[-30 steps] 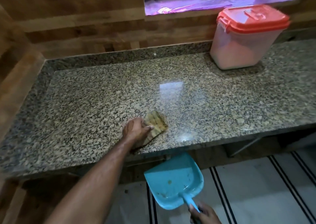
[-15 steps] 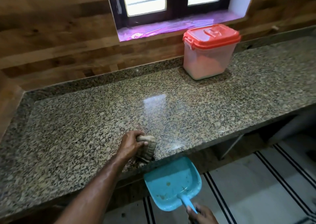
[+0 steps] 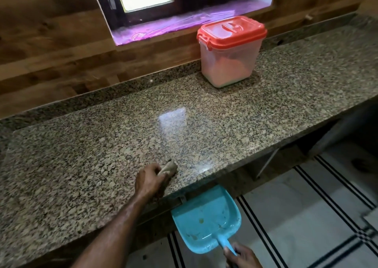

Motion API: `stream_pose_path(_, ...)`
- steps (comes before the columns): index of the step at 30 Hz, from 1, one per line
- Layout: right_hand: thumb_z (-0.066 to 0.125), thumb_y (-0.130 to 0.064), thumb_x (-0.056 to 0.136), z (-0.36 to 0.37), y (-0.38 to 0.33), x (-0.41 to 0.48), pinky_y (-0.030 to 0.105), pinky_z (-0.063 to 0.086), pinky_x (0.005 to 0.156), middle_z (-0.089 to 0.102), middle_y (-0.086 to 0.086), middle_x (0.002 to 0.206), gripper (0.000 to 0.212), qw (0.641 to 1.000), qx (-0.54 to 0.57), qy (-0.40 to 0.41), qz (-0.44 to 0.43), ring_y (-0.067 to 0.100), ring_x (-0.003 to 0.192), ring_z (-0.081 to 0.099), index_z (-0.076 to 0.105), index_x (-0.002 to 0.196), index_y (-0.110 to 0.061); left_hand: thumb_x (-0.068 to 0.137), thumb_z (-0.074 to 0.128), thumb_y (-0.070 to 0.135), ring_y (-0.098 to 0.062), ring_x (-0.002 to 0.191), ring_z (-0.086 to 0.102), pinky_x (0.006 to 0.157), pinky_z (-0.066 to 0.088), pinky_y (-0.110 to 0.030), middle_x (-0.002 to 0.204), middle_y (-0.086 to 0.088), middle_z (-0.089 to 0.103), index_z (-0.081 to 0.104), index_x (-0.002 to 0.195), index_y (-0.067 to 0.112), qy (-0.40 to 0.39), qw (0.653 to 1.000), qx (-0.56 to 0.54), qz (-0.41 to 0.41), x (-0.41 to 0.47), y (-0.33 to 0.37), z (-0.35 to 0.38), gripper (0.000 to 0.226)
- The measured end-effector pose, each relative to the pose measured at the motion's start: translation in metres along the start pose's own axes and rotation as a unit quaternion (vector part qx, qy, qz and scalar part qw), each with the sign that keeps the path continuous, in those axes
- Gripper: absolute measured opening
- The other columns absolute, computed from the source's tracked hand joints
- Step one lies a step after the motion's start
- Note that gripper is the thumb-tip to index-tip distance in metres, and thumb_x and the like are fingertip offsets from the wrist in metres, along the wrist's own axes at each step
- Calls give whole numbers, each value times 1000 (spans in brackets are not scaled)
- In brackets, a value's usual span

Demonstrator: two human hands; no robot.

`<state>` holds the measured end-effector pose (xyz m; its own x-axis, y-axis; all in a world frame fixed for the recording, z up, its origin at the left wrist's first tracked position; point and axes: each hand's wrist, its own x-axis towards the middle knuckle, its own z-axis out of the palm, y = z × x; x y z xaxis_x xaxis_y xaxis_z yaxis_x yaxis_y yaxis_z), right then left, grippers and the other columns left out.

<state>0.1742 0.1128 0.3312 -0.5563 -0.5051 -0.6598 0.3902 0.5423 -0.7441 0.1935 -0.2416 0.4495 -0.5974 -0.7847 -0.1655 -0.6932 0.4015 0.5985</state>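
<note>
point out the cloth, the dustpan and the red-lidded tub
cloth [image 3: 169,167]: head view, on the bunched end that shows
dustpan [image 3: 204,220]: head view, on the bare blue pan floor
red-lidded tub [image 3: 229,63]: head view, on the front wall below the lid

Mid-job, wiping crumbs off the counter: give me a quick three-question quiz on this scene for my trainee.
1. True or false: the blue dustpan rests on top of the granite counter.
2. What does the left hand grip? A) a bunched cloth B) a knife C) a bottle
3. Fill in: the plastic container has a ____ lid.
Key: 1 false, the right hand holds it by its handle below the counter's front edge; 2 A; 3 red.
</note>
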Motion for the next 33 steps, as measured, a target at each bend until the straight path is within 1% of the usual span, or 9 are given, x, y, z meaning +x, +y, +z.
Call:
stream_pose_path(4, 72, -55, 78, -15, -2, 0, 29, 48, 65, 70, 11, 69, 56, 1000, 16, -3, 10, 19, 65, 68, 62, 83, 0, 92, 68, 48, -23, 63, 64, 63, 54, -33, 67, 0, 70, 68, 69, 15, 11, 999, -16, -39, 6, 2, 21, 40)
stream_pose_path(6, 70, -50, 85, -20, -4, 1, 27, 48, 64, 71, 9, 70, 49, 999, 25, -8, 25, 17, 66, 67, 65, 89, -1, 91, 68, 52, -21, 76, 61, 67, 51, -35, 90, 7, 73, 71, 74, 18, 24, 998, -26, -44, 8, 1, 28, 38)
stream_pose_path(9, 69, -48, 86, -26, -5, 4, 29, 46, 64, 73, 9, 71, 40, 999, 23, -11, 38, 17, 64, 66, 65, 86, -9, 82, 75, 56, -16, 106, 44, 80, 46, -36, 115, 7, 49, 70, 83, 22, 63, 997, -19, -44, 10, -5, 37, 35)
stream_pose_path(13, 66, -35, 95, -33, -11, 14, 26, 43, 56, 70, 7, 67, 27, 999, 25, -4, 45, 15, 57, 62, 60, 84, -10, 80, 74, 55, -22, 92, 62, 66, 43, -30, 102, 0, 67, 71, 85, 29, 64, 997, -31, -34, 7, 1, 55, 27)
stream_pose_path(17, 63, -22, 99, -40, -21, 24, 21, 41, 48, 62, 8, 66, 19, 996, 68, -8, 56, 12, 51, 55, 55, 86, -10, 89, 72, 39, -26, 92, 59, 60, 37, -27, 106, -6, 62, 71, 100, 24, 109, 993, -15, -42, 7, 9, 62, 18)
stream_pose_path(21, 63, -20, 99, -63, -24, 38, 21, 41, 49, 62, 6, 68, 15, 996, 78, -9, 47, 12, 52, 53, 58, 95, -7, 84, 76, 25, -33, 117, 45, 78, 47, -42, 130, -9, 41, 60, 98, 16, 175, 978, 34, -105, 11, 20, 56, 24)
stream_pose_path(27, 62, -24, 99, -89, -36, 59, 21, 40, 51, 64, 4, 71, 14, 996, 73, -16, 43, 10, 53, 53, 58, 91, -12, 93, 66, 13, -11, 86, 51, 54, 25, -12, 111, -6, 69, 74, 115, 18, 158, 986, 27, -38, 9, 67, 100, 24)
stream_pose_path(30, 62, -26, 99, -100, -36, 63, 21, 42, 54, 64, 4, 73, 15, 996, 75, -18, 43, 10, 56, 54, 60, 92, -13, 97, 66, 18, -2, 68, 50, 46, 30, -11, 96, 0, 70, 77, 103, 19, 82, 995, -3, 53, -10, 120, 133, 12)
stream_pose_path(33, 62, -27, 99, -114, -36, 61, 22, 42, 55, 65, 4, 72, 18, 996, 71, -23, 54, 11, 57, 55, 60, 94, -10, 94, 70, 24, 5, 65, 54, 42, 40, -7, 88, 7, 70, 76, 99, 21, 59, 995, -74, 15, -8, 136, 127, 7)
